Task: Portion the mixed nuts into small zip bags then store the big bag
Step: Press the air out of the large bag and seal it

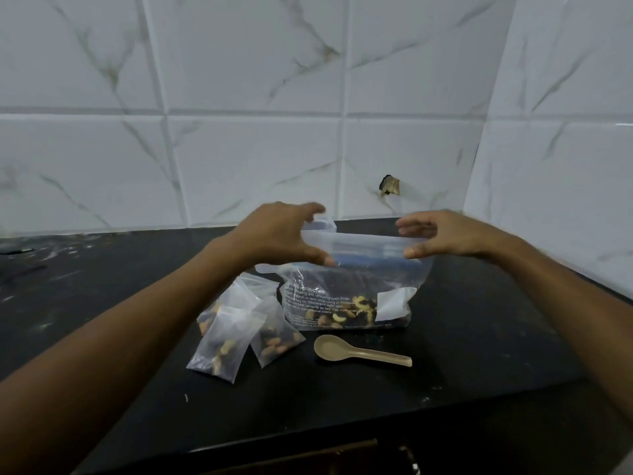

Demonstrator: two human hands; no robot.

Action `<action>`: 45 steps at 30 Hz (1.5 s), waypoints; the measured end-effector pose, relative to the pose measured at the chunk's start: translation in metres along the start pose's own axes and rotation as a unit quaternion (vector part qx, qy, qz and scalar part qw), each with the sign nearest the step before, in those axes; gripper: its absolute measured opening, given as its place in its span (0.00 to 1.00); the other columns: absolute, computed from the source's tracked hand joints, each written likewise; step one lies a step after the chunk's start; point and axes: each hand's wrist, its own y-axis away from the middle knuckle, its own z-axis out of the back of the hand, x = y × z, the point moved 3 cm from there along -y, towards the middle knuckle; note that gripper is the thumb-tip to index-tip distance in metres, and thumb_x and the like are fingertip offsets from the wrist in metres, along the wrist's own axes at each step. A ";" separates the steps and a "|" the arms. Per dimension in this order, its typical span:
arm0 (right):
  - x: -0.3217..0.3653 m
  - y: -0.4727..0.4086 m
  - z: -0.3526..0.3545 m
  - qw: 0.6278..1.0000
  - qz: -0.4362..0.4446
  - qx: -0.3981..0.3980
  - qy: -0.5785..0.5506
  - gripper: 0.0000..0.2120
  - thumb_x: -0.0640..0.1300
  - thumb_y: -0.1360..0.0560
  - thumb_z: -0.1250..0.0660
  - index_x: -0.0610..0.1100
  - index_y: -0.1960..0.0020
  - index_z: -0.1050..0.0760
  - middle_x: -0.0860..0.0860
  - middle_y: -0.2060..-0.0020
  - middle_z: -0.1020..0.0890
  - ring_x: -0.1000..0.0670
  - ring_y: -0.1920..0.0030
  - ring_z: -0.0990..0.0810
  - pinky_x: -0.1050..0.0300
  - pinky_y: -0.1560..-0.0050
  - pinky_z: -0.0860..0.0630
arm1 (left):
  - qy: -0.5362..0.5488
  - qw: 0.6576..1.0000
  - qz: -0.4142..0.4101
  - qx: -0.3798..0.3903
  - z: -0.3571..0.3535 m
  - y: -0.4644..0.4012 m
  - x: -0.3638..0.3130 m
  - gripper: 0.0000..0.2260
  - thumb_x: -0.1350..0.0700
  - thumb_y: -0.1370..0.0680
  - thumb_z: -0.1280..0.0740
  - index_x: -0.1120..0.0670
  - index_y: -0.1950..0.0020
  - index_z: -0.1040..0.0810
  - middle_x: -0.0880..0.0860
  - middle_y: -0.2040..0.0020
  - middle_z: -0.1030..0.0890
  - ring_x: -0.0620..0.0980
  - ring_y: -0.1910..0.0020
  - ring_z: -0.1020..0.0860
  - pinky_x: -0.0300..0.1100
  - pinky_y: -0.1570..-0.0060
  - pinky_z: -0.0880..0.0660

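The big clear zip bag (pixel 346 286) stands upright on the black counter (pixel 479 337), with mixed nuts pooled at its bottom and white print on its front. My left hand (pixel 274 234) curls round the bag's top left corner, thumb in front and fingers behind. My right hand (pixel 442 234) holds the top right corner the same way, so the rim is stretched between both hands. Small zip bags (pixel 222 341) with nuts inside lie in a loose pile just left of the big bag. Both hands are slightly blurred.
A beige plastic spoon (pixel 359 351) lies on the counter in front of the big bag, bowl to the left. White marble tiles (pixel 239 159) form the back and right walls. The counter's front edge (pixel 342 437) runs below the spoon.
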 end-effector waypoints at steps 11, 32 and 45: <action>0.004 -0.022 -0.026 0.964 0.022 0.065 0.258 0.06 0.47 0.30 0.29 0.52 0.63 0.25 0.54 0.63 0.22 0.54 0.62 0.25 0.57 0.62 0.30 | 0.037 0.988 -0.019 0.149 -0.035 -0.015 0.008 0.04 0.55 0.24 0.30 0.53 0.58 0.19 0.44 0.66 0.23 0.45 0.64 0.26 0.36 0.64 0.34; 0.030 -0.029 -0.063 0.954 0.008 0.105 0.282 0.18 0.57 0.37 0.22 0.49 0.55 0.22 0.54 0.63 0.19 0.51 0.60 0.20 0.55 0.59 0.24 | -0.058 0.983 -0.014 0.172 -0.069 -0.017 -0.007 0.18 0.45 0.31 0.24 0.51 0.55 0.29 0.49 0.58 0.23 0.50 0.58 0.25 0.42 0.60 0.32; 0.023 -0.034 -0.067 0.960 0.031 0.022 0.276 0.13 0.52 0.36 0.22 0.47 0.61 0.24 0.51 0.64 0.19 0.50 0.61 0.20 0.52 0.59 0.24 | -0.038 0.989 -0.030 0.136 -0.073 -0.027 0.001 0.11 0.51 0.29 0.25 0.51 0.62 0.27 0.48 0.63 0.24 0.50 0.59 0.25 0.43 0.59 0.29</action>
